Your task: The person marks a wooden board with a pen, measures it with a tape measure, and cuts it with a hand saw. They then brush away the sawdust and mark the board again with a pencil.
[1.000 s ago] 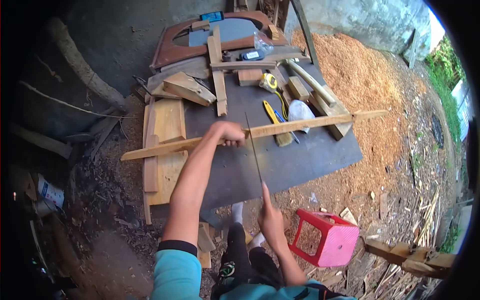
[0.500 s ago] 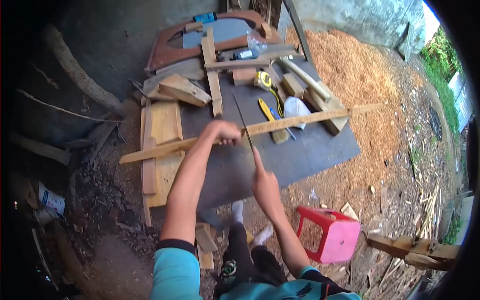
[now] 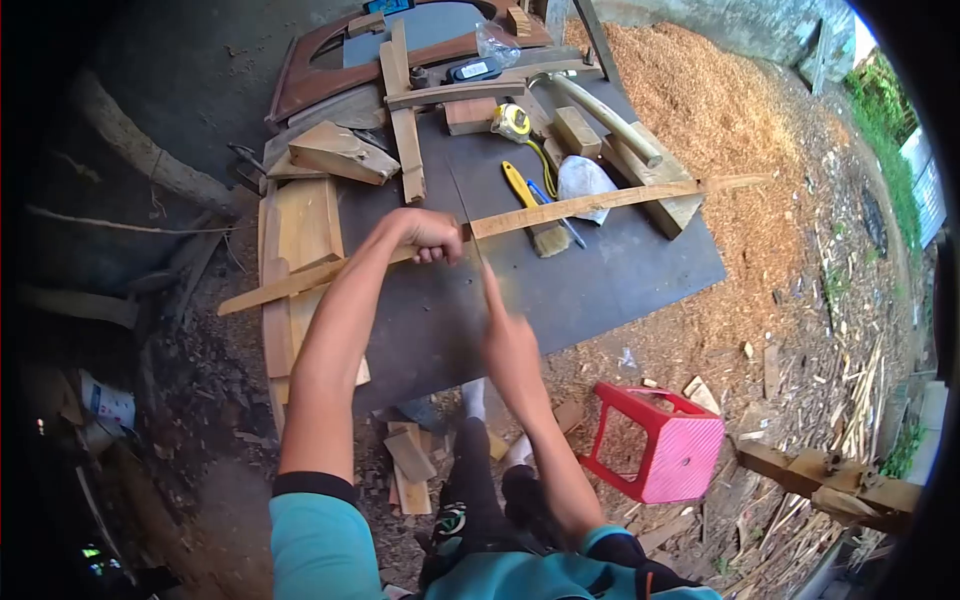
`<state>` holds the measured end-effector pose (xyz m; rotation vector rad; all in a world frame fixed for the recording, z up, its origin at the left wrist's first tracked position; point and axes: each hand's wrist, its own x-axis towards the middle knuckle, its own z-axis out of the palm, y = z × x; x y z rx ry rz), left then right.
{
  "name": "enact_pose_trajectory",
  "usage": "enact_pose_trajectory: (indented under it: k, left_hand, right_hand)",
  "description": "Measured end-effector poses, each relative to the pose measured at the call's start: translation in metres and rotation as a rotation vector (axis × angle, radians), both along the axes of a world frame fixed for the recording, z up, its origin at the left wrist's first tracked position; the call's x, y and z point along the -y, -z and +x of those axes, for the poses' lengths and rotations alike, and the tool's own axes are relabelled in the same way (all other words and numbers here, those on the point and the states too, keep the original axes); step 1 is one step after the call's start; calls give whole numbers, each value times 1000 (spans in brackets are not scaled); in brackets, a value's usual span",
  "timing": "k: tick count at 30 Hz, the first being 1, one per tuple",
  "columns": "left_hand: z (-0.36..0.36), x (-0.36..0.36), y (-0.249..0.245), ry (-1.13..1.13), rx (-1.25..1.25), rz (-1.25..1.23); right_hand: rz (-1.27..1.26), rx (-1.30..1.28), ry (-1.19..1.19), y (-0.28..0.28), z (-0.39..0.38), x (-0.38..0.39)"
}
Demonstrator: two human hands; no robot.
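A long, thin wooden strip (image 3: 590,204) lies slantwise over the dark table, its left end on pale boards and its right end past a wood block. My left hand (image 3: 428,235) is closed around the strip left of its middle. Beside that hand, a hand saw (image 3: 462,195), seen almost edge-on, crosses the strip with its thin blade pointing away from me. My right hand (image 3: 510,350) grips the saw's near end, index finger stretched along it; the handle is hidden in the hand. A brush with a yellow handle (image 3: 517,184) and a blue pen (image 3: 545,195) lie near the strip.
On the dark table (image 3: 620,280) sit a tape measure (image 3: 512,122), a hammer (image 3: 610,120), a white bag (image 3: 585,187) and several wood blocks. A red plastic stool (image 3: 685,455) stands at lower right. Sawdust (image 3: 700,110) is heaped behind the table.
The view has shifted, so the table appears higher and further left. Both hands keep their grips; the saw stays across the strip, and the right hand is blurred by motion.
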<state>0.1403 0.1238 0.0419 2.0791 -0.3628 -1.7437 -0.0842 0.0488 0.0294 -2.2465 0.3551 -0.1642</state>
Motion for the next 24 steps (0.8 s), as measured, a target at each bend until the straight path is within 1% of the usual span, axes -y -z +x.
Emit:
enact_pose_trajectory:
  k: [1,2,3,4,5,7,10,11,12,14,15,17,18,19,20,21,22,23,24]
  left_hand:
    - [1,-1,4,13,-13,-5]
    - [5,0,4,8,-9,-26]
    - [0,3,0,-5,85,1]
    - [1,-1,-1,-36,100,4]
    - [-2,-1,2,-43,87,23]
    - [5,3,-5,-52,150,20]
    - [8,3,-1,24,171,12]
    - [10,4,-1,17,171,16]
    - [9,5,-1,14,166,20]
    - [11,3,5,6,145,1]
    - [12,3,3,6,118,-10]
    - [11,1,4,14,151,-22]
    - [11,2,3,18,168,-23]
    - [12,3,0,11,147,-18]
    - [12,2,-4,6,196,-17]
    - [9,3,-6,3,241,-20]
    - [4,2,-3,1,275,-22]
    - [8,1,6,48,297,-28]
    - [12,0,10,52,252,-24]
  right_hand:
    - [31,-3,-17,8,-45,-2]
    - [54,-51,-28,1,-55,-6]
    - [69,-103,-54,-14,-62,-4]
    - [97,-187,-71,-22,-72,-6]
    - [54,-209,-112,-18,-79,-18]
    - [-77,-138,-200,-1,-44,-30]
    - [-10,-181,-29,0,-61,16]
    - [-16,-152,-108,-7,-62,25]
    - [-1,-137,-108,-10,-71,21]
    - [9,-40,-120,-14,-65,11]
    - [61,9,-38,-9,-67,4]
    - [48,-8,-34,-4,-68,2]
    - [46,-16,-32,-4,-65,0]
    - [20,-78,-12,-8,-60,-1]
    - [12,-42,-9,-7,-46,-1]
    - [0,-10,-4,-5,-28,4]
    - [-76,-5,-19,-7,2,8]
    - [-145,-4,-30,-9,32,6]
    - [-146,2,-13,-7,54,4]
